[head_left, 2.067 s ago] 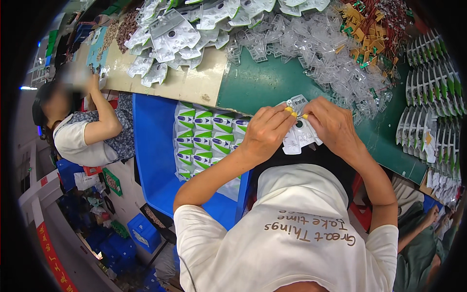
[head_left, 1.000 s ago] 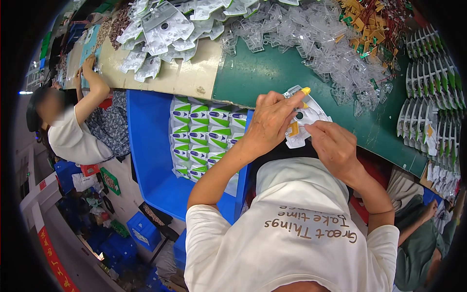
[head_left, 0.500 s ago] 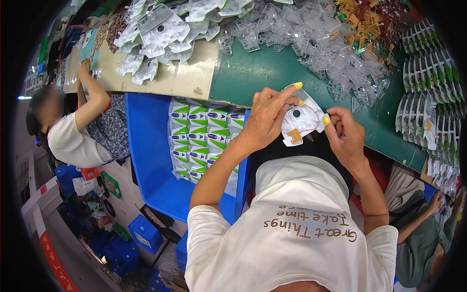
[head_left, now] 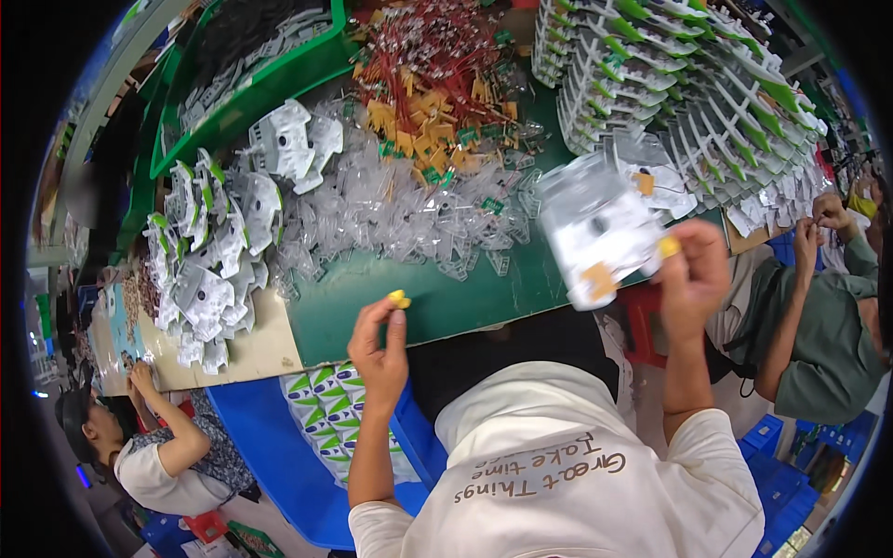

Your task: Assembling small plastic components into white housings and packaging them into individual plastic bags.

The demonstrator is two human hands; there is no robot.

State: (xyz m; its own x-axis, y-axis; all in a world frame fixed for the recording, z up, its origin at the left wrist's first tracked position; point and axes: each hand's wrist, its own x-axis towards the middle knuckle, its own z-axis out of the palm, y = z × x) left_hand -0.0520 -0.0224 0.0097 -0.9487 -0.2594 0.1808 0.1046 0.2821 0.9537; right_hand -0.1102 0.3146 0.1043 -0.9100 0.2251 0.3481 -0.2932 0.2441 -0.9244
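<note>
In my right hand (head_left: pixel 693 279) is a white plastic housing half (head_left: pixel 595 228), pinched at its right edge. The housing is blurred by motion; it has a round dark hole and an orange-tan piece at its lower end. It hangs over the right part of the green table, beside the stacked housings (head_left: pixel 670 112). My left hand (head_left: pixel 379 349) is raised near the table's front edge, fingers loosely bent, thumb apart from the fingertips, nothing visible in it. Yellow covers sit on some fingertips of both hands.
Clear plastic parts (head_left: pixel 400 205) are heaped mid-table, with red-wired orange and green pieces (head_left: pixel 437 84) behind. White-green housings (head_left: pixel 219 270) and a green bin (head_left: pixel 251 84) are left. A blue crate (head_left: pixel 270 465) holds white-green units. Co-workers sit left (head_left: pixel 172 465) and right (head_left: pixel 809 335).
My left hand has let go of the housing and moved left. My right hand has carried the housing right, toward the stacks. The view has swung right, showing more of the table.
</note>
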